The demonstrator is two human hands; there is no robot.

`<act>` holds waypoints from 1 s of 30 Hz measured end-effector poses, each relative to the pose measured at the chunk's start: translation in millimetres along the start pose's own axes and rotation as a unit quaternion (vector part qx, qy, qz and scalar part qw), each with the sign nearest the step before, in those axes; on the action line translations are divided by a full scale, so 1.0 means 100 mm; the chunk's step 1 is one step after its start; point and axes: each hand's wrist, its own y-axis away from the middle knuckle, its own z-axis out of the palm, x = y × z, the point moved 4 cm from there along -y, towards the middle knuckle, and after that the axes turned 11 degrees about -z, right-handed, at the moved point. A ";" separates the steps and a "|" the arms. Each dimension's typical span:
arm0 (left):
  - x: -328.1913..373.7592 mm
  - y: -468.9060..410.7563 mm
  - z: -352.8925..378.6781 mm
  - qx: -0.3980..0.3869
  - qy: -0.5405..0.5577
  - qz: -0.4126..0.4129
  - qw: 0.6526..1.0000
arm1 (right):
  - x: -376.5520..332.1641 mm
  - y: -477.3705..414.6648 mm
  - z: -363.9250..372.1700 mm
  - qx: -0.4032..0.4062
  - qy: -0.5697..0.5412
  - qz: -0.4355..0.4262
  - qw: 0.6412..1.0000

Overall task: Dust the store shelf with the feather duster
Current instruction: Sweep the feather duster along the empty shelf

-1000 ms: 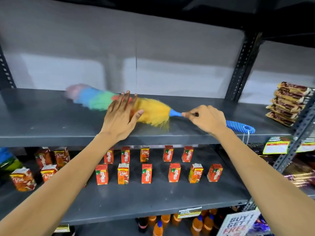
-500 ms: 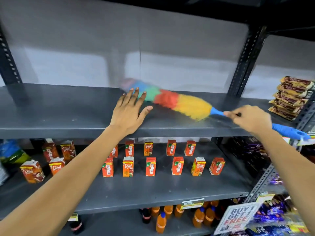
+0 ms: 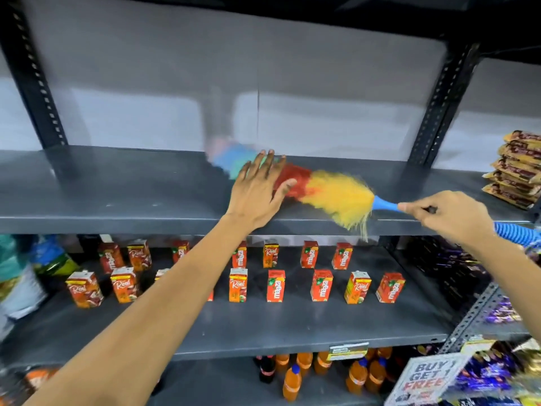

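I am in the middle of the dusting step. My right hand [image 3: 445, 213], at the right edge of the frame, is closed around the blue handle of the duster [image 3: 330, 194], index finger laid along the shaft. The ribbed end of the handle sticks out behind my wrist. The duster lies slantwise on the shelf [image 3: 117, 189] in the centre of the frame, its yellow part nearest my grip and hanging a little over the front lip, then red, then green and blue running toward the back wall. The far tip is blurred, so I cannot say exactly where it ends.

My left hand [image 3: 257, 191] holds nothing. It is flat and spread, palm down on the shelf near the front edge, with the fingers lying over the red and green part of the duster; whether they press on it or only pass in front, I cannot tell.

The shelf is bare apart from this. To the left in the frame a long stretch of it is open, and packets [image 3: 518, 168] are stacked at the far right. Below, juice cartons [image 3: 275, 285] stand in rows.

Next I would judge a sweep toward the left is called for, keeping the feathers down on the surface, and my left hand should get out of the path.
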 end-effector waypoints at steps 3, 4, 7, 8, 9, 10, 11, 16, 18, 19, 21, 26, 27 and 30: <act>-0.09 0.05 -0.15 0.014 0.010 -0.010 1.000 | -0.39 -0.02 0.12 -0.019 -0.040 -0.056 0.997; -0.16 0.04 -0.22 0.019 0.012 -0.018 1.000 | -0.54 -0.05 0.16 -0.029 -0.065 -0.082 0.994; -0.27 0.01 -0.42 0.044 0.020 -0.029 0.998 | -0.78 -0.20 0.19 -0.036 -0.090 -0.124 0.988; -0.37 0.02 -0.50 0.054 0.015 -0.036 0.998 | -0.88 -0.28 0.22 -0.031 -0.087 -0.126 0.988; -0.43 0.01 -0.57 0.063 0.012 -0.043 0.997 | -0.98 -0.35 0.24 -0.025 -0.074 -0.129 0.988; -0.51 0.03 -0.62 0.070 0.009 -0.051 0.996 | -1.10 -0.40 0.28 -0.022 -0.064 -0.145 0.987; -0.60 0.05 -0.67 0.075 0.004 -0.059 0.995 | -1.26 -0.44 0.33 -0.023 -0.056 -0.164 0.985; -0.95 0.18 -0.74 0.067 -0.027 -0.100 0.992 | -1.88 -0.57 0.52 -0.023 -0.080 -0.198 0.977; -1.05 0.23 -0.73 0.062 -0.043 -0.112 0.991 | -2.09 -0.63 0.55 -0.014 -0.071 -0.201 0.977; -1.09 0.25 -0.73 0.057 -0.049 -0.117 0.990 | -2.21 -0.64 0.56 -0.006 -0.063 -0.214 0.975; -1.18 0.27 -0.70 0.050 -0.060 -0.128 0.989 | -2.43 -0.60 0.57 0.002 -0.060 -0.253 0.966; -1.23 0.24 -0.68 0.040 -0.052 -0.140 0.988 | -2.45 -0.60 0.54 -0.023 -0.082 -0.274 0.958; -1.19 0.22 -0.68 0.037 -0.053 -0.131 0.989 | -2.39 -0.62 0.53 -0.022 -0.075 -0.264 0.961; -1.01 0.13 -0.61 0.026 -0.041 -0.104 0.993 | -2.08 -0.64 0.50 -0.006 -0.034 -0.222 0.974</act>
